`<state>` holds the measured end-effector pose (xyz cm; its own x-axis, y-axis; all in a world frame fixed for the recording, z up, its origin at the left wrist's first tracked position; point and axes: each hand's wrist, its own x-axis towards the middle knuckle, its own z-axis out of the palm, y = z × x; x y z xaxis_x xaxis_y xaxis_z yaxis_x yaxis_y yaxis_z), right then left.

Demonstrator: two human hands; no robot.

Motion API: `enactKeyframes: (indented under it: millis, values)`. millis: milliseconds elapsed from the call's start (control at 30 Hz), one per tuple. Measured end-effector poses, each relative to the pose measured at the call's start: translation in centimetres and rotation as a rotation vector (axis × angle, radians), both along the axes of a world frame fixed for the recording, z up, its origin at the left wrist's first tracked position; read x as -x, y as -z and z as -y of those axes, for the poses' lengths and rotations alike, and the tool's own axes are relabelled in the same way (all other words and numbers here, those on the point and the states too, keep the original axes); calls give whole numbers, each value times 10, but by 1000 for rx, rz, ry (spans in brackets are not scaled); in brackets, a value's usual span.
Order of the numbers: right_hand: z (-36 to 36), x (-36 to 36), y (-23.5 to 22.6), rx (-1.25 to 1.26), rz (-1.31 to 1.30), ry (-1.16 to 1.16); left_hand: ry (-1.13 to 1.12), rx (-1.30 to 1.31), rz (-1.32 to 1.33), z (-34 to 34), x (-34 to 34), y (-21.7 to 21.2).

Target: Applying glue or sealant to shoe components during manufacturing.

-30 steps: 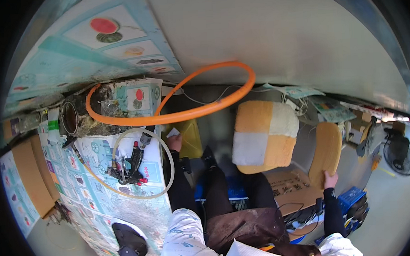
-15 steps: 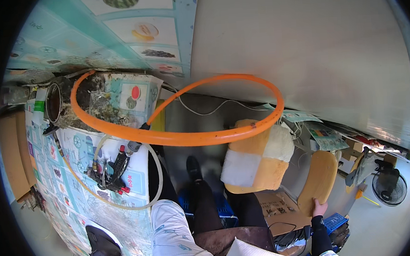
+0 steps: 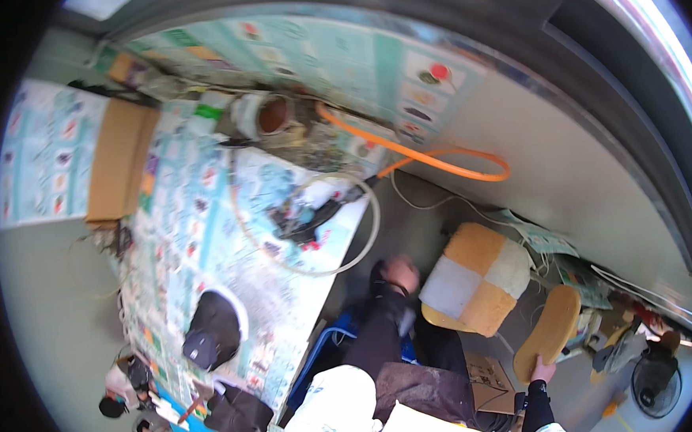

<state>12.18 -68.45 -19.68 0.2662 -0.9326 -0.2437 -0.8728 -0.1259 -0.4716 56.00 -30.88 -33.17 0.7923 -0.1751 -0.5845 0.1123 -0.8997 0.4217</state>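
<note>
My right hand (image 3: 543, 369) is closed around the lower end of a tan, rounded, oblong panel (image 3: 551, 332), which looks like a chair's backrest. To its left is a seat cushion (image 3: 478, 275) in orange-tan and white patches. My left hand (image 3: 401, 274) reaches out over the gap between table and seat, close to the cushion's left side. Motion smears its fingers, and nothing shows clearly in them. A black spray tool (image 3: 314, 218) with red parts lies on the table, joined to an orange hose (image 3: 438, 159) and a clear tube (image 3: 377, 228).
The patterned table (image 3: 203, 217) carries a dark cap (image 3: 213, 333), another dark cap (image 3: 238, 414) and a round pot (image 3: 272, 114). A cardboard box (image 3: 491, 383) stands beside my legs. A fan (image 3: 657, 379) is at the right. Other people (image 3: 127, 386) are at the lower left.
The view has turned, so the table and seat sit farther right. My left hand has come into sight near the cushion. My right hand keeps its hold on the tan panel.
</note>
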Motion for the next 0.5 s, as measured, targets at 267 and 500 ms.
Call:
enactKeyframes:
  millis: [267, 500]
  values:
    - [9, -81, -40, 306, -552, -276, -444, 531, 267, -212, -134, -301]
    - [-85, -219, -96, 229, -253, -432, -385, -242, 659, -325, -332, -240]
